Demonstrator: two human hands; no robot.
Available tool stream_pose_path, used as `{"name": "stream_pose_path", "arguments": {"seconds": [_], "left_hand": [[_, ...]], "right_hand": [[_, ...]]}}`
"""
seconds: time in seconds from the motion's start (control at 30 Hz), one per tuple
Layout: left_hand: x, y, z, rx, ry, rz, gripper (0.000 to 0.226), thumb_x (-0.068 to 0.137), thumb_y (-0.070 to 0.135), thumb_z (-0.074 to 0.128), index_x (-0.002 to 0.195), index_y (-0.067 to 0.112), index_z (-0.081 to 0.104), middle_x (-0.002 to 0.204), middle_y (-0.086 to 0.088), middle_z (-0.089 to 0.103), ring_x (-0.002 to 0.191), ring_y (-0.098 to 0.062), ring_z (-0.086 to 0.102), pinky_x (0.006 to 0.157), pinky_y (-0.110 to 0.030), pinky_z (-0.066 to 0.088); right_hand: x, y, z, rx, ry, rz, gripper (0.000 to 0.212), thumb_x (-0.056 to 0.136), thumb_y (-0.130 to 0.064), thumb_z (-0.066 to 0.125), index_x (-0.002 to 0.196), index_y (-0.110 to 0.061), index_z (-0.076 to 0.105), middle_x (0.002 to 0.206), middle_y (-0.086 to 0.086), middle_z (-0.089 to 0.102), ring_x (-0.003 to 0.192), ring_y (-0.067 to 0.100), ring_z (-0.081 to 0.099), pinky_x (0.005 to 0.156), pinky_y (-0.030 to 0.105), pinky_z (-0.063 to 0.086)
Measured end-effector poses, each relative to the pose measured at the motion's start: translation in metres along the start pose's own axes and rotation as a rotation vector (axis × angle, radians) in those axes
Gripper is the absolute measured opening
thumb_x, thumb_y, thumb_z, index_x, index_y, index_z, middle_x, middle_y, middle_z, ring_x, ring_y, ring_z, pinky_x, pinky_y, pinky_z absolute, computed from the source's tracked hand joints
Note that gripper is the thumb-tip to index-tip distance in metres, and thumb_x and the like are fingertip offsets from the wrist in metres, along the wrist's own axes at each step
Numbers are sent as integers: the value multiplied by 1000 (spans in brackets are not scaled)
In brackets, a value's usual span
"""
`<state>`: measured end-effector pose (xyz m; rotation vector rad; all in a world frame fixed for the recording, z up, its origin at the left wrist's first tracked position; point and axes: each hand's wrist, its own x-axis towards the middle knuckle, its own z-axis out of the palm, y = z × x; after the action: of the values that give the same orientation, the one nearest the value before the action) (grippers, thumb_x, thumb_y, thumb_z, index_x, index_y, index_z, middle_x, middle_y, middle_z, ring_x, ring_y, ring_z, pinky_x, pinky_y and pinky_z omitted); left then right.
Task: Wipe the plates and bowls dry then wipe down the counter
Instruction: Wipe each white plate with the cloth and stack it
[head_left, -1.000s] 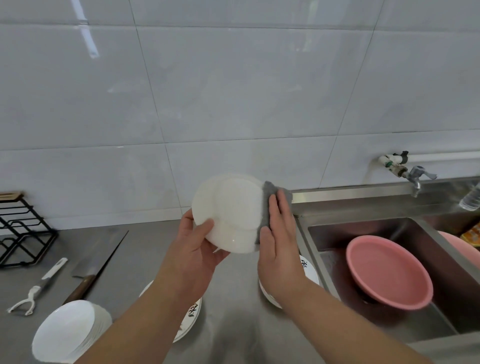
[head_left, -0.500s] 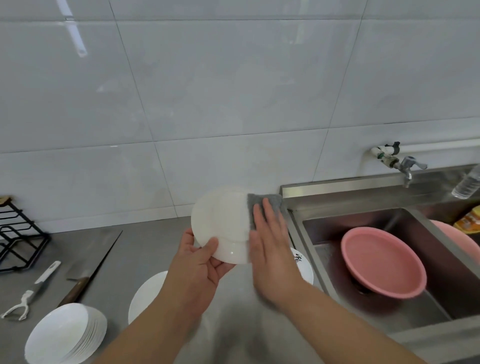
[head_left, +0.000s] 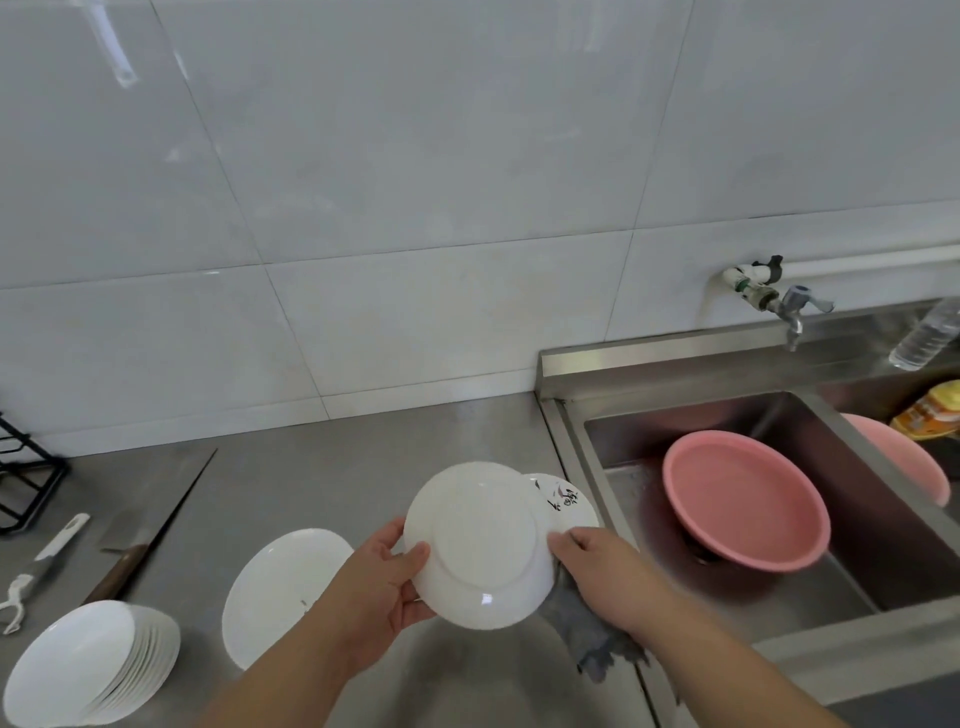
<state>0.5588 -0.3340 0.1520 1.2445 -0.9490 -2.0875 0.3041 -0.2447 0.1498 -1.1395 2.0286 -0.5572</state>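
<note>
Plate (head_left: 480, 545), underside up, gripped at its rim by left hand (head_left: 379, 584); right hand (head_left: 602, 574) clutches grey cloth (head_left: 587, 636) beneath.

Cut off by left edge: black wire rack (head_left: 26, 483). Blurred at the head: peeler (head_left: 36, 566). Cut off by right edge: water bottle (head_left: 927, 338) and yellow packet (head_left: 932, 410), print unreadable. Half hidden behind sink divider: second pink basin (head_left: 904, 457). Mostly hidden beneath right hand (head_left: 608, 571) and held plate (head_left: 480, 545): grey cloth (head_left: 592, 629). Largely covered by held plate: printed plate (head_left: 569, 506), markings too small to read. Out of sight behind held plate: fingers of left hand (head_left: 379, 582). Partly under left forearm: plate on counter (head_left: 280, 582). Handle end behind plate stack (head_left: 93, 665): knife (head_left: 150, 530). Count in stack unclear.
</note>
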Motion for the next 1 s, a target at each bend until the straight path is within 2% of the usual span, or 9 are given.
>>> {"name": "stream_pose_path", "arguments": {"seconds": [0.1,0.23,0.37,0.47,0.57,0.67,0.7,0.8,1.0], "left_hand": [[11,-20,4,161,68,-32,38,103,8,57,139,19,55,120,-14,74,106,-39,73,89,-58,59],[18,-43,26,309,169,-33,31,101,8,62,129,22,62,110,-13,76,97,-35,75,85,-61,60],[20,-57,54,253,161,-32,19,106,25,57,123,24,65,116,-6,75,105,-23,72,89,-43,60],[28,-62,69,136,93,-90,41,108,50,37,133,27,59,137,8,65,134,-11,54,117,-35,38],[45,-68,75,-5,78,-138,64,105,60,28,154,21,39,151,7,50,147,-10,39,126,-36,24],[57,-73,84,6,123,-107,40,110,43,39,132,17,59,131,5,68,128,-13,58,115,-37,41],[60,-74,87,73,157,-92,31,111,31,42,123,14,64,119,2,75,118,-16,65,104,-36,50],[80,-80,83,550,279,-34,24,106,11,44,122,16,61,113,-6,73,97,-20,68,71,-31,59],[122,-82,72,1197,266,25,39,101,25,53,138,11,51,133,-8,63,118,-26,59,90,-28,43]], "right_hand": [[-1,27,2,248,-120,155,53,105,-55,48,83,-13,71,79,-7,77,79,15,73,85,34,56],[-1,45,-3,351,-100,258,55,107,-58,39,81,-20,71,89,-3,75,92,19,71,97,36,54],[0,53,-15,384,-59,307,60,108,-60,29,79,-22,66,89,1,70,86,19,64,89,34,50],[9,69,-23,312,14,269,70,109,-56,28,87,-6,72,89,13,74,84,22,66,76,31,47],[17,81,-28,375,71,183,50,105,-42,46,82,-3,65,80,16,69,72,19,57,68,32,43],[23,90,-28,403,94,105,15,97,-23,63,89,-12,69,76,4,67,73,14,58,66,25,45],[26,91,-28,390,91,78,7,95,-17,65,96,-20,70,83,-2,71,78,13,63,64,18,46],[37,96,-25,265,52,17,34,92,-13,64,117,-36,60,103,-9,70,88,7,66,61,7,46],[73,107,-18,155,-54,14,45,94,-16,64,135,-31,56,113,-15,66,103,4,61,73,6,42]]}}
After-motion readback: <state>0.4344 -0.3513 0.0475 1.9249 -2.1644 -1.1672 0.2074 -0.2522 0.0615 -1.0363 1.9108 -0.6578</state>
